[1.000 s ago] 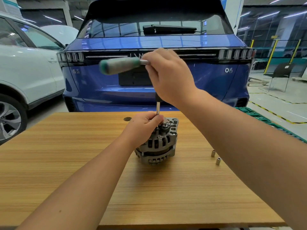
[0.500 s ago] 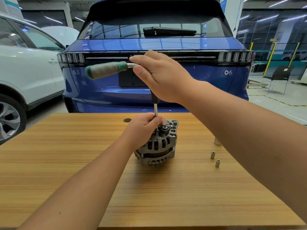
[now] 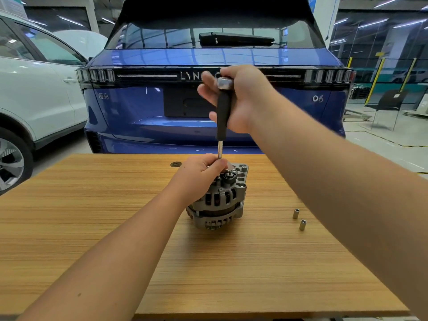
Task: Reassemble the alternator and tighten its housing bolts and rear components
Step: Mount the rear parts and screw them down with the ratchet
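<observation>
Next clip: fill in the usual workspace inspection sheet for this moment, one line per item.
Surface: wooden table, grain running sideways, a small dark round disc near its far edge.
Job's things: alternator stands mid-table; T-handle wrench upright, its shaft going down to the alternator's top.
Clutter: two small metal sockets stand right of the alternator, apart from it.
Hands: left hand holds the wrench shaft on top of the alternator; right hand grips the wrench's top.
Cables: nothing seen.
Surroundings: blue car behind the table, white car to the left, workshop floor with yellow lines.
</observation>
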Demonstrator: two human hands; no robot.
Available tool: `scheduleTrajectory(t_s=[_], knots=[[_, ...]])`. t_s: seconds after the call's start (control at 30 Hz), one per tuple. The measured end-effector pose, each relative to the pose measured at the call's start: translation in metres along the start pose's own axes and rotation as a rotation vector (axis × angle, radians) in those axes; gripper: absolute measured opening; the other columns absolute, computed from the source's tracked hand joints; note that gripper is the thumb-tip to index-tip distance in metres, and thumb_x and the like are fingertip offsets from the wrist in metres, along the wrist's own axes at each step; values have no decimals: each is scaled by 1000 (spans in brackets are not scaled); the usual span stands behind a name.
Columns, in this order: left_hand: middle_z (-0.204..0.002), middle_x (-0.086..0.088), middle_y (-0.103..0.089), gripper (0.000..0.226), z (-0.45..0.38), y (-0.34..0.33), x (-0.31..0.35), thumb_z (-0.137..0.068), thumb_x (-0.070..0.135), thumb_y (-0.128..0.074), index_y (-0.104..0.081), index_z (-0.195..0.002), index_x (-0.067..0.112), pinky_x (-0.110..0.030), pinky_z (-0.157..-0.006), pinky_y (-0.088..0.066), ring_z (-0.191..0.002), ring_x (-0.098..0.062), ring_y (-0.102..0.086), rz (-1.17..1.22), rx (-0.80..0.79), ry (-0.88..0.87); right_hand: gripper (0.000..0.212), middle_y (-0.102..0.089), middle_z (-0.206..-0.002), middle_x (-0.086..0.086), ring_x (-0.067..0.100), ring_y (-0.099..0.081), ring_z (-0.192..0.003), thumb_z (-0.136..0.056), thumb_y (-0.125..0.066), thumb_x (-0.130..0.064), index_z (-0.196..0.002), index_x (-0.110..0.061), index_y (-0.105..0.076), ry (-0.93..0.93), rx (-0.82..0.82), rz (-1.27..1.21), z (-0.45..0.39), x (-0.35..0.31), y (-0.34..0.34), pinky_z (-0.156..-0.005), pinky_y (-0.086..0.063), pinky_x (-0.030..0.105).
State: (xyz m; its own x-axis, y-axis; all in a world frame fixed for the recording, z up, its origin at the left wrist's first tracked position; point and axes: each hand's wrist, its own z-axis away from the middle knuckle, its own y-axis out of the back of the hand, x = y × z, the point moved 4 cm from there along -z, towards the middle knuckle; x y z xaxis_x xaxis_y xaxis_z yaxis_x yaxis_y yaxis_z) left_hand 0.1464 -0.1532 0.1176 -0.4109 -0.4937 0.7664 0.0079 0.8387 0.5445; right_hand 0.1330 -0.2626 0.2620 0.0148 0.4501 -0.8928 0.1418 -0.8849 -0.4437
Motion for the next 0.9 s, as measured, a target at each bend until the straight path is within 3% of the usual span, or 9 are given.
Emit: scheduleTrajectory(t_s=[0.1,0.2,0.27,0.33,0.53,0.7,0.8,0.87,0.9], knots=[[-88,41,-63,29,-1,-1,2,-103,51,-46,-67,-85,43,-24,-68,-39,-87,21,-53,-3,6,-3,16,-70,-92,1,13,-70,-78,-105,-53,-19,-117,-11,-61,262,-14,-11,-3,9,9,-74,-48,33],[-88,37,-65,30,0,0,4,-103,51,-47,-67,-82,48,-24,-68,-39,-86,17,-55,-6,7,-6,20,-69,-101,-3,7,-65,-95,-103,-53,-13,-118,-11,-66,931,71,890,12,-1,11,-84,-50,24],[-87,29,-68,30,2,0,4,-102,52,-48,-68,-80,51,-26,-68,-40,-83,11,-58,-1,1,-15,27,-70,-109,4,23,-63,-102,-102,-50,-15,-120,-8,-69,1192,62,1394,18,0,1,-86,-48,36],[-83,17,-69,30,3,1,3,-102,53,-47,-69,-83,45,-28,-65,-41,-75,5,-60,1,1,-13,31,-68,-109,8,30,-59,-99,-104,-46,-25,-122,-9,-66,1161,4,1599,19,0,-8,-81,-46,42],[-89,-5,-73,30,3,0,3,-102,51,-48,-70,-85,39,-35,-69,-49,-78,-11,-60,-5,9,-17,49,-59,-116,3,21,-51,-107,-105,-35,-47,-139,-16,-52,994,-124,1668,16,-4,-7,-83,-34,30],[-83,14,-70,29,3,1,5,-103,49,-48,-68,-85,41,-31,-67,-48,-79,0,-60,-15,7,-15,58,-58,-122,5,21,-51,-114,-104,-25,-48,-148,-17,-45,965,-212,1686,18,-8,-5,-88,-34,28],[-83,17,-69,28,4,0,5,-103,49,-48,-68,-86,41,-31,-67,-47,-80,0,-60,-13,-2,-16,47,-59,-107,0,17,-51,-99,-107,-29,-45,-134,-20,-57,970,-216,1730,22,-12,-9,-82,-37,31],[-83,7,-72,27,4,0,5,-103,50,-48,-69,-87,42,-38,-72,-51,-79,-5,-61,-12,-4,-21,42,-55,-80,-2,16,-49,-74,-107,-36,-46,-99,-18,-67,943,-180,1757,23,-18,-15,-65,-33,32],[-84,8,-72,26,5,0,6,-103,50,-49,-69,-87,43,-38,-74,-52,-80,-4,-62,-14,-5,-26,45,-50,-67,0,17,-44,-63,-106,-40,-47,-81,-17,-62,886,-152,1774,21,-23,-19,-57,-28,33]])
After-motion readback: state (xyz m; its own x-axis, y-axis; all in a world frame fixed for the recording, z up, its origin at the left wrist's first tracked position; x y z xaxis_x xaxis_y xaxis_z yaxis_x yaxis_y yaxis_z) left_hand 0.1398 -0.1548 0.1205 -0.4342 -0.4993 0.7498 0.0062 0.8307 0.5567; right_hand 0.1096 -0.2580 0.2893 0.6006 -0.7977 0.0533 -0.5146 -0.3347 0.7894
